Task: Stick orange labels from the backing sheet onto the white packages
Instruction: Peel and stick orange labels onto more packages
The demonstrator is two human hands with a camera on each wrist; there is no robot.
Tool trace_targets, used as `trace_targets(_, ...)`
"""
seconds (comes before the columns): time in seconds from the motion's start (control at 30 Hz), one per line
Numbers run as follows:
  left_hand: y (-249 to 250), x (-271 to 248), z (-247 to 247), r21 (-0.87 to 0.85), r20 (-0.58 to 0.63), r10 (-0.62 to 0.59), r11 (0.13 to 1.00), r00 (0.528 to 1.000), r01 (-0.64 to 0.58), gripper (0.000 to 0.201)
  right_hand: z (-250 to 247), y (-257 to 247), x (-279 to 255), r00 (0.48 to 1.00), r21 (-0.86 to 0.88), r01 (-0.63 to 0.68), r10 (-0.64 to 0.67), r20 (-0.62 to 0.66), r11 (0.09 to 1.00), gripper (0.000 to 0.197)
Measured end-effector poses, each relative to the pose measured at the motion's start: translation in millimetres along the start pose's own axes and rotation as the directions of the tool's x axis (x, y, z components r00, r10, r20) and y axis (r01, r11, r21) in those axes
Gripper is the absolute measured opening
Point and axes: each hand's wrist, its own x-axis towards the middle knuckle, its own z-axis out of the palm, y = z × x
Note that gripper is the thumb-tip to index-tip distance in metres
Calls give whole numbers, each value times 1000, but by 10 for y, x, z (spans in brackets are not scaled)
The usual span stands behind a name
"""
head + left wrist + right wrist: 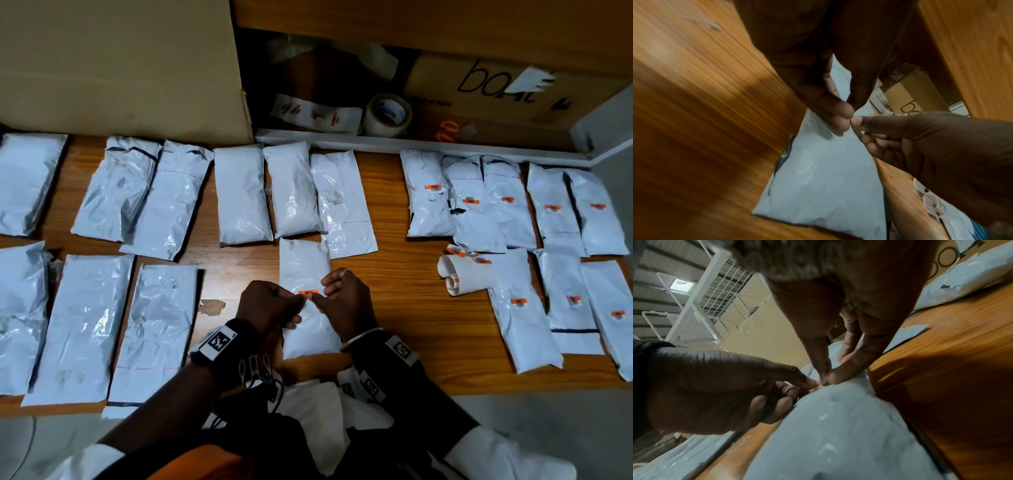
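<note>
A small orange label (308, 292) is stretched between my two hands just over a white package (303, 262) near the table's front edge. My left hand (300, 301) pinches the label's left end and my right hand (322, 294) pinches its right end. In the left wrist view the left hand's fingertips (840, 118) meet the right hand (859, 122) above the package (818, 181). The right wrist view has the right hand (827, 380) pinching low on the package (838, 426), the left hand (809, 383) beside it. The rolled backing sheet (466, 275) lies to the right.
Unlabelled white packages (239, 195) fill the left and middle of the wooden table (404, 308). Packages bearing orange labels (428, 202) lie at the right. Behind are a tape roll (388, 114), a cardboard box (496, 89) and a beige board (120, 65).
</note>
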Motion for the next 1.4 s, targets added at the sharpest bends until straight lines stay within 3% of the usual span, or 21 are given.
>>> trace_targets(0.2, 7, 6, -45, 43, -90, -12, 999, 996, 16, 32, -38, 67, 5, 999, -101, 36, -38, -24, 994, 35)
trace_targets(0.33, 11, 77, -93, 253, -244, 46, 967, 969, 18, 33, -71, 87, 50, 998, -42, -20, 18, -55, 999, 27)
trace_targets(0.4, 15, 87, -97, 301, -261, 65, 953, 963, 17, 48, -75, 67, 48, 997, -1, -26, 26, -71, 1000, 39)
trace_targets(0.5, 4, 97, -84, 342, -214, 91, 940, 972, -13, 57, -48, 59, 37, 999, 29, -51, 51, -8, 998, 59)
trace_targets(0.63, -34, 118, -89, 393, -193, 142, 918, 971, -57, 36, -45, 78, 51, 999, 11, -43, 43, -12, 999, 41)
trace_targets(0.7, -21, 98, -93, 382, -195, 140, 922, 971, -56, 36, -70, 73, 51, 998, 31, -50, 51, -23, 998, 39)
trace_targets(0.83, -26, 102, -92, 425, -150, 154, 902, 977, -77, 45, -98, 75, 3, 997, 56, -71, 71, 5, 996, 54)
trace_targets(0.97, 17, 92, 5, 405, -110, 183, 906, 977, -124, 35, -192, 103, -42, 999, 79, -49, 49, 2, 996, 39)
trace_targets(1.07, 122, 58, 151, 343, -37, 191, 924, 981, -167, 36, -458, 157, -87, 998, 153, -42, 49, -45, 987, 37)
trace_targets(1.23, 315, 48, 484, 234, 88, 197, 949, 977, -212, 56, -981, 391, -94, 995, 224, -43, 62, -75, 974, 35)
trace_targets(1.4, 440, -69, 1195, 264, 213, 101, 952, 972, -157, 31, -1621, 926, -103, 988, 132, -136, 143, -49, 982, 26)
